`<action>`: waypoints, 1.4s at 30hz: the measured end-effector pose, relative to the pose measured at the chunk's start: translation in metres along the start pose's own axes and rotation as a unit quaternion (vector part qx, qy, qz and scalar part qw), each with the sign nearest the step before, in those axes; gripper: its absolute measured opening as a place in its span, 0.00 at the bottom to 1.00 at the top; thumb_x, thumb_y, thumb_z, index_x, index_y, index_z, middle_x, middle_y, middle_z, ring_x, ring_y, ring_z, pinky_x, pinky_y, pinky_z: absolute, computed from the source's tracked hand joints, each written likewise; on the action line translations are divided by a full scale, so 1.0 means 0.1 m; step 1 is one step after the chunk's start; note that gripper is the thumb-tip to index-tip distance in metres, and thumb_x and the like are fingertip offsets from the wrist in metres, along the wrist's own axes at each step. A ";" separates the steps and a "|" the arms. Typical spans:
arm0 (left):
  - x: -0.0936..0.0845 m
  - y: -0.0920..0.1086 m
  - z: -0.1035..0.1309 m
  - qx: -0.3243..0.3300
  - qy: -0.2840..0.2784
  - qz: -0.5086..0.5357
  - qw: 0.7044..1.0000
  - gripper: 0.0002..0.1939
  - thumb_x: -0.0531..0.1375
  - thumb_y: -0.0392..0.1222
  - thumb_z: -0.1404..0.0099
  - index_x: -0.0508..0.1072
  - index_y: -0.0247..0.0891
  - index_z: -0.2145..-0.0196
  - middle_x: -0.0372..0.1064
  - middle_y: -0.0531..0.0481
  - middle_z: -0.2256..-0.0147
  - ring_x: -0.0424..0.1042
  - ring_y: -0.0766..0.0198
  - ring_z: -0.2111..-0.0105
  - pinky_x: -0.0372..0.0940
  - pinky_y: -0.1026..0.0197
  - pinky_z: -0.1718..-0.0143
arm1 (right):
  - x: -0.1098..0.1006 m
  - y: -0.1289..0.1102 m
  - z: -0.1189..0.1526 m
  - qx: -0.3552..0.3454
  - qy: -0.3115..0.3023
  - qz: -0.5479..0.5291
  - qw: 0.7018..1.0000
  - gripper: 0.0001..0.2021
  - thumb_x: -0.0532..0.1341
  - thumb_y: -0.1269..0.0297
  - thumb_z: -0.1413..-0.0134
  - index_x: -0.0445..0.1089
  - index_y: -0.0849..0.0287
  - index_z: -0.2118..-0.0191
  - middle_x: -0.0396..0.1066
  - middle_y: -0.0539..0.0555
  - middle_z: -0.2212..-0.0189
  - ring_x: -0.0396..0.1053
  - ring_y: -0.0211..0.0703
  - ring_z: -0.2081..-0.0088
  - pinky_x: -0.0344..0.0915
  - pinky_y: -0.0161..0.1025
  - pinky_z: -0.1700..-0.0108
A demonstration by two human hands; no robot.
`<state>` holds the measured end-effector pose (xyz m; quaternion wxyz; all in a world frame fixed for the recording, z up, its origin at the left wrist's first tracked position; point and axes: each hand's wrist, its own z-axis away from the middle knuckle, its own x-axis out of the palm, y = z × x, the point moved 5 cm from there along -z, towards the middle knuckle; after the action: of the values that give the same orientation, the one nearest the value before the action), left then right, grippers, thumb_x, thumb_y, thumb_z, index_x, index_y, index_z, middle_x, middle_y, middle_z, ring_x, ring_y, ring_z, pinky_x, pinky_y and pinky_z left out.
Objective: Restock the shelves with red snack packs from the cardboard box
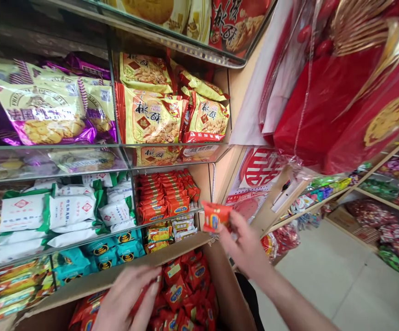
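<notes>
My right hand holds a small orange-red snack packet up in front of the shelf, above the far corner of a cardboard box. The box sits low in front of me and is full of the same red packets. My left hand reaches down into the box with its fingers on the packets; whether it grips one I cannot tell. On the shelf just behind the raised packet lies a stack of matching orange-red packets.
Glass shelves hold purple and yellow-red biscuit bags, white-green bags, teal packs. Red bags in clear plastic hang at the upper right. Wooden bins of wrapped sweets line the right side beside a pale tiled floor.
</notes>
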<state>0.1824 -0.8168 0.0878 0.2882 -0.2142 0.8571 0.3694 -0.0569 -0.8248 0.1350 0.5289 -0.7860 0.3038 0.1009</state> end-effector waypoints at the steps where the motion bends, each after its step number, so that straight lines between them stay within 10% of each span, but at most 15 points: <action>1: -0.05 0.06 -0.23 0.056 -0.021 -0.028 0.998 0.14 0.55 0.41 0.41 0.68 0.47 0.56 0.72 0.50 0.59 0.69 0.62 0.57 0.65 0.61 0.56 | -0.11 -0.05 -0.11 -0.014 0.013 0.052 0.998 0.17 0.54 0.62 0.48 0.61 0.61 0.52 0.70 0.57 0.63 0.69 0.44 0.64 0.66 0.38 0.63; 7: 0.46 0.18 -1.65 0.100 -0.231 -0.190 0.949 0.26 0.42 0.52 0.36 0.56 0.39 0.43 0.47 0.47 0.39 0.46 0.54 0.40 0.48 0.44 0.43 | -0.21 -0.20 -0.27 -0.023 -0.026 0.182 0.983 0.22 0.52 0.65 0.48 0.51 0.63 0.47 0.71 0.56 0.69 0.70 0.45 0.72 0.64 0.37 0.73; 12: 1.07 0.03 -2.20 0.081 -0.325 -0.210 0.918 0.26 0.49 0.54 0.39 0.62 0.36 0.48 0.56 0.40 0.43 0.52 0.51 0.42 0.52 0.42 0.47 | -0.33 -0.06 -0.24 -0.011 -0.030 0.242 0.970 0.13 0.51 0.66 0.47 0.52 0.62 0.55 0.67 0.51 0.77 0.68 0.44 0.76 0.60 0.35 0.75; 17: 1.15 -0.15 -2.23 0.056 -0.347 -0.232 0.907 0.29 0.46 0.58 0.39 0.61 0.37 0.48 0.57 0.40 0.44 0.55 0.51 0.44 0.52 0.40 0.48 | -0.35 -0.20 -0.37 -0.089 -0.081 0.332 0.936 0.07 0.49 0.69 0.44 0.54 0.61 0.59 0.68 0.52 0.74 0.68 0.42 0.74 0.58 0.34 0.74; 23: 1.01 -0.16 -2.14 0.018 -0.361 -0.249 0.898 0.25 0.50 0.54 0.39 0.60 0.39 0.48 0.58 0.42 0.46 0.58 0.51 0.47 0.56 0.41 0.50 | 0.23 -0.56 -0.83 -0.154 -0.144 0.430 0.878 0.13 0.47 0.75 0.44 0.56 0.64 0.53 0.70 0.60 0.67 0.69 0.46 0.65 0.63 0.39 0.65; 31: 0.97 -0.18 -2.05 -0.018 -0.382 -0.240 0.892 0.20 0.53 0.49 0.39 0.63 0.39 0.51 0.62 0.43 0.49 0.63 0.54 0.50 0.59 0.43 0.52 | 0.99 -0.29 -1.45 -0.015 -0.179 0.486 0.855 0.15 0.45 0.77 0.42 0.60 0.73 0.51 0.69 0.71 0.60 0.69 0.51 0.56 0.67 0.44 0.61; 42: 0.88 -0.26 -2.00 -0.003 -0.359 -0.182 0.916 0.31 0.46 0.59 0.39 0.54 0.41 0.43 0.52 0.42 0.41 0.52 0.49 0.43 0.47 0.36 0.46 | 1.00 -0.17 -1.72 0.046 -0.285 0.528 0.799 0.14 0.55 0.66 0.43 0.65 0.67 0.53 0.66 0.61 0.53 0.66 0.46 0.52 0.66 0.46 0.55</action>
<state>0.0651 -0.9977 0.1295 0.6379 -0.2201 0.6414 0.3650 0.0050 -1.0115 0.1727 0.4918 -0.4140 0.5116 0.5700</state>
